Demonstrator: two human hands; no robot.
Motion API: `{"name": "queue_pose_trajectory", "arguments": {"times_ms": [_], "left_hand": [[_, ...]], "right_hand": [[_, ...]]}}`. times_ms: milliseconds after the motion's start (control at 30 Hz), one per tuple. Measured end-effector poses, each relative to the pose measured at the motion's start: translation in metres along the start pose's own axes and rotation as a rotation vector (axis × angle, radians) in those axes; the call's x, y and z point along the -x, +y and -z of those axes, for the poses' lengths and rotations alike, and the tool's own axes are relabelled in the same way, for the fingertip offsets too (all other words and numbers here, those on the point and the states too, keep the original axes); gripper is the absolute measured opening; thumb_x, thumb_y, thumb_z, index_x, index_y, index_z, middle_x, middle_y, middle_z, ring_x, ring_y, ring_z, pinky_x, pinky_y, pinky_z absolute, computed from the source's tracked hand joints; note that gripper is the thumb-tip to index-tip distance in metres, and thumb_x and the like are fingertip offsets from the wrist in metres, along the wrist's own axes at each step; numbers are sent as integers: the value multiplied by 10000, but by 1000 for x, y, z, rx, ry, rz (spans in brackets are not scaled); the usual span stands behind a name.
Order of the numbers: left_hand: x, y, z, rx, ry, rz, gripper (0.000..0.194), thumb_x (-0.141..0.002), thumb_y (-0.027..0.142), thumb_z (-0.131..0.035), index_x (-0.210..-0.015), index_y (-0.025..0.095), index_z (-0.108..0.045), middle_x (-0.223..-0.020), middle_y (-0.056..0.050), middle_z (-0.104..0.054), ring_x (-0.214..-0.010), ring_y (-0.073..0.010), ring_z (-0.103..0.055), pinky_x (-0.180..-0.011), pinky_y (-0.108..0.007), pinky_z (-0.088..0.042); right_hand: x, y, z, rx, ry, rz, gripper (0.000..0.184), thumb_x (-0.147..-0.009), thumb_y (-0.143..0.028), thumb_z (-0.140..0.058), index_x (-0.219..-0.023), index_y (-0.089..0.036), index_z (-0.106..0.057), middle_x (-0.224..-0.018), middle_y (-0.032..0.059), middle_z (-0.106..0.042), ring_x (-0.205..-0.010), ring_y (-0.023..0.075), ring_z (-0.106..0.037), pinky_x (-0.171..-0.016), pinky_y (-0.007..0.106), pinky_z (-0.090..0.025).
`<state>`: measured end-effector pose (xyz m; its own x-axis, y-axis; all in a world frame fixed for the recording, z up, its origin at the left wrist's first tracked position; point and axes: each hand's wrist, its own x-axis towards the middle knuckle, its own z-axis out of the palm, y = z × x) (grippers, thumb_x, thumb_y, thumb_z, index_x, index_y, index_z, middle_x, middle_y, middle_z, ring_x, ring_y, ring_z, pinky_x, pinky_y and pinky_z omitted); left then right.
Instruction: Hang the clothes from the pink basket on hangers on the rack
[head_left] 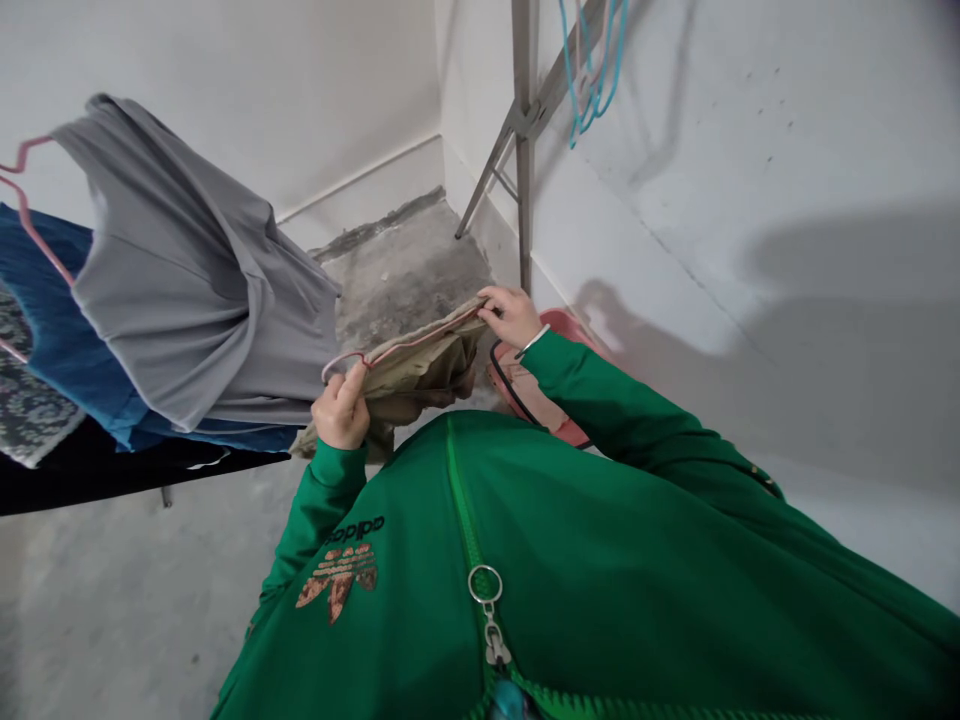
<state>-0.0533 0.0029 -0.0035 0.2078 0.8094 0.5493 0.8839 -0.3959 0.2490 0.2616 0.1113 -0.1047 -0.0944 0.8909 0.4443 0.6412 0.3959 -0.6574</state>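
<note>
My left hand [342,408] is closed around a pink clothes hanger [397,348] near its hook. A khaki garment [409,385] hangs along the hanger, its lower folds dropping out of sight behind my green jacket. At the hanger's right end, the thumb and fingers of my right hand [514,315] pinch the garment's upper edge. Whether they also grip the hanger's tip cannot be made out. The garment's exact kind is not clear from its folds.
On the left, a grey garment [187,270], a blue garment [67,290] and a dark patterned one [34,390] hang on hangers. A pink basket [574,328] stands below my right wrist. Blue hangers [616,70] hang from a metal rack [523,200] by the wall.
</note>
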Motion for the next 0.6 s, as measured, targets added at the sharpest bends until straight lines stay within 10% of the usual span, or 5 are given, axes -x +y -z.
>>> {"name": "queue_pose_trajectory", "arguments": {"times_ms": [367, 600], "left_hand": [[-10, -25, 11, -90, 164, 203, 363, -824, 143, -459, -1093, 175, -701, -719, -48, -555, -663, -150, -541, -672, -268, -447], [-28, -24, 17, 79, 161, -58, 321, -818, 125, -519, -1062, 213, -709, -717, -32, -615, -651, -136, -574, -648, -237, -463]], "right_hand": [[19, -63, 80, -429, -273, 284, 362, -892, -332, -567, -1241, -234, -574, -1062, 64, -670, -801, 130, -641, -721, 280, -547], [2, -52, 60, -5, -227, 321, 434, -934, -425, -457, -1279, -183, -560, -1181, 124, -635, -1074, 255, -564, -953, 453, -457]]}}
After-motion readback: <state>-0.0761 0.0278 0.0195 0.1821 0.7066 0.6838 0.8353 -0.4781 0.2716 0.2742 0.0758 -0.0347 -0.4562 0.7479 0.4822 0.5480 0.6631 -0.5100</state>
